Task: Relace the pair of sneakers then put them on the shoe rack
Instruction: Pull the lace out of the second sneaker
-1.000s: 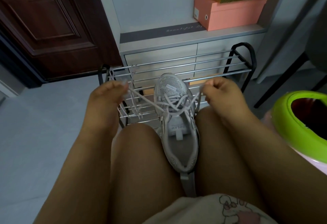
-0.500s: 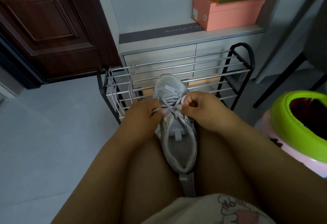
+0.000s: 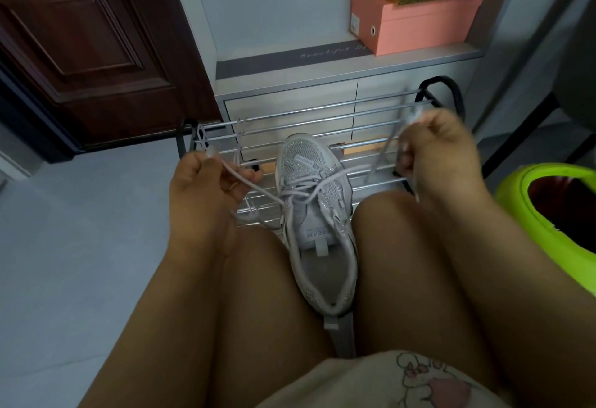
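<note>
A grey-white sneaker (image 3: 317, 214) is wedged between my knees, toe pointing away toward the shoe rack (image 3: 322, 123). Its white lace (image 3: 258, 190) is threaded through the upper eyelets and crosses over the tongue. My left hand (image 3: 206, 181) pinches the left lace end out to the left of the shoe. My right hand (image 3: 435, 146), blurred, grips the right lace end and holds it up and to the right. Only one sneaker is in view.
The metal-barred shoe rack stands just beyond my knees, against a grey drawer cabinet (image 3: 290, 98). Pink boxes (image 3: 416, 20) sit on the cabinet top. A dark wooden door (image 3: 80, 46) is at the left. A green-rimmed bin (image 3: 548, 207) stands close at my right.
Half a second ago both hands were together over the sneaker's tongue. Now they have pulled apart, each drawing a lace end outward, the right hand higher.
</note>
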